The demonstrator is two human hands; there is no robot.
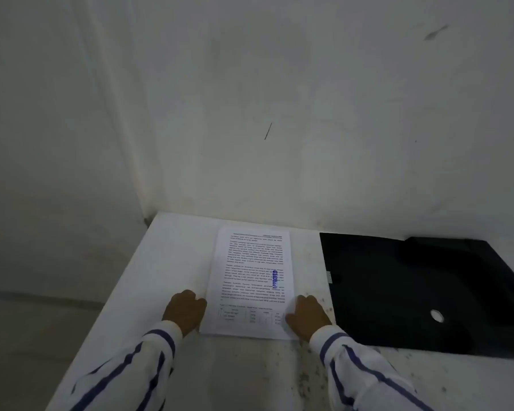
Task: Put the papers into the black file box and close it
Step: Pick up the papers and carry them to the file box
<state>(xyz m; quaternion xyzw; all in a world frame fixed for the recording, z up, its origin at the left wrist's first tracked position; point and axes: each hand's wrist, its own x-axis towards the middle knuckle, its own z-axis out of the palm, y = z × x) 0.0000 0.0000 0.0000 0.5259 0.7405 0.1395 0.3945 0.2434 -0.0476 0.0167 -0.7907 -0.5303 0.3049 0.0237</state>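
The papers lie flat on the counter, left of the black box. Left hand curled at their left edge; right hand pinching the lower right corner.

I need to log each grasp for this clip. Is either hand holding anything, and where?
Both hands are at the papers: left hand at the lower left edge, right hand at the lower right corner, which curls up. Whether they grip or only press cannot be told.
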